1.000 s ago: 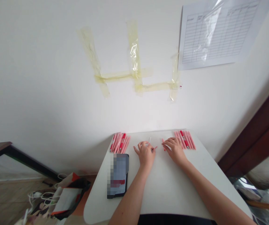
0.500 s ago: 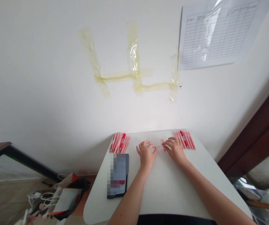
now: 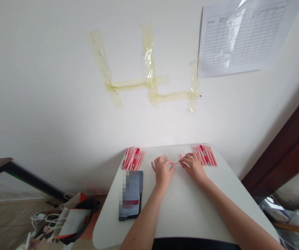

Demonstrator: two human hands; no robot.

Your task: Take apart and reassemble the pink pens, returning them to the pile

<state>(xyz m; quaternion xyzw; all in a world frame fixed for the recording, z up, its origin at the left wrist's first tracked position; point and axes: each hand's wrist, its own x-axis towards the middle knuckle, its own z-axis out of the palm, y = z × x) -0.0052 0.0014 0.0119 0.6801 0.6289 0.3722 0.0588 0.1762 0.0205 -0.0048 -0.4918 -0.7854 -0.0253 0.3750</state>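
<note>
My left hand [image 3: 162, 170] and my right hand [image 3: 193, 166] meet over the far middle of the white table [image 3: 185, 208]. Between their fingertips they pinch a thin pink pen part [image 3: 176, 163]. A thin white refill [image 3: 166, 155] sticks up behind my left hand's fingers. A pile of pink and red pens [image 3: 133, 159] lies at the far left of the table. A second row of pink pens [image 3: 206, 155] lies at the far right, beside my right hand.
A black phone [image 3: 131, 195] lies on the table's left side, below the left pen pile. The white wall [image 3: 60, 86] rises right behind the table, with tape strips [image 3: 149, 73] and a printed sheet [image 3: 238, 38]. Bags and cables [image 3: 68, 218] clutter the floor at left.
My left hand has shifted slightly right and my right hand slightly left, so both now pinch the thin pink part between them.
</note>
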